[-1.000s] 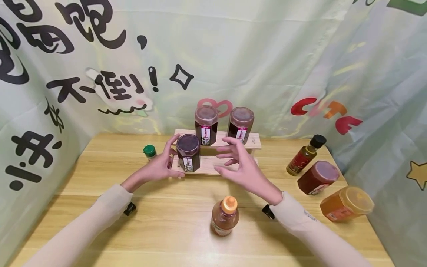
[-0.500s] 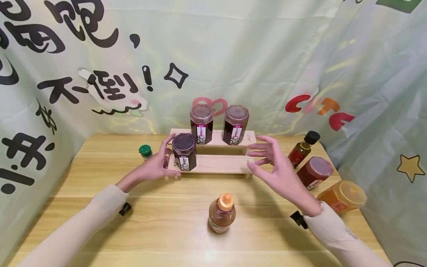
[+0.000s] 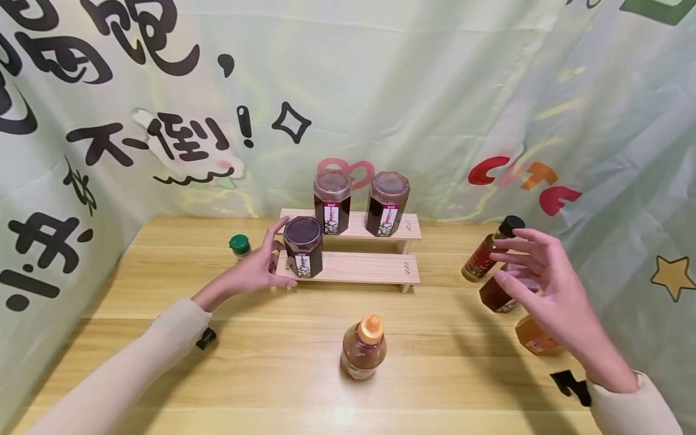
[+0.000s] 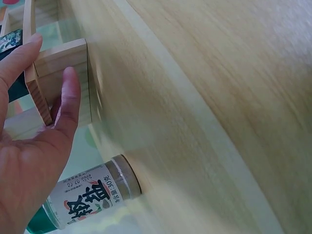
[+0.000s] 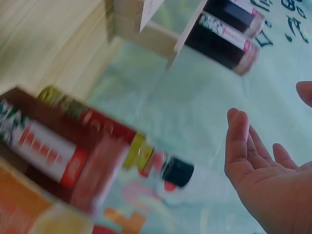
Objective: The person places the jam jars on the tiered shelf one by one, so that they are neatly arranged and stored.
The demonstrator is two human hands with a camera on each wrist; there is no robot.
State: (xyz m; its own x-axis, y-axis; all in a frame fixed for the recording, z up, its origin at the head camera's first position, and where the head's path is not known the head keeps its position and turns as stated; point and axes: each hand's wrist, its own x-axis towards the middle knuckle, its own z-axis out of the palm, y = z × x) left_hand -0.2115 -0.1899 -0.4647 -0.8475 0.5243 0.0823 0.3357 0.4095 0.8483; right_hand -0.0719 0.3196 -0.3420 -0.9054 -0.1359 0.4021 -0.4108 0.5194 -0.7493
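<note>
At the left end of a two-step wooden rack (image 3: pixel 361 266), my left hand (image 3: pixel 252 263) grips the lower step's end, thumb and a finger about the board in the left wrist view. Close by the hand, a dark jar (image 3: pixel 304 249) stands upright on that step. Two more dark jars, one left (image 3: pixel 333 205) and one right (image 3: pixel 388 208), stand on the upper step. My right hand (image 3: pixel 554 296) is in the air at the right with fingers loosely bent, holding nothing. In the head view it partly covers a dark red jar (image 3: pixel 497 296) and an orange-yellow jar (image 3: pixel 535 338).
An oil bottle with a black cap (image 3: pixel 481 260) stands behind the dark red jar. A brown sauce bottle with an orange cap (image 3: pixel 364 350) is on the table (image 3: pixel 272 374) in front of the rack. A green-capped seasoning shaker (image 4: pixel 90 195) stands left of the rack.
My right hand has moved from in front of the rack's lower step to the jars at the far right. My left hand stays at the rack's left end.
</note>
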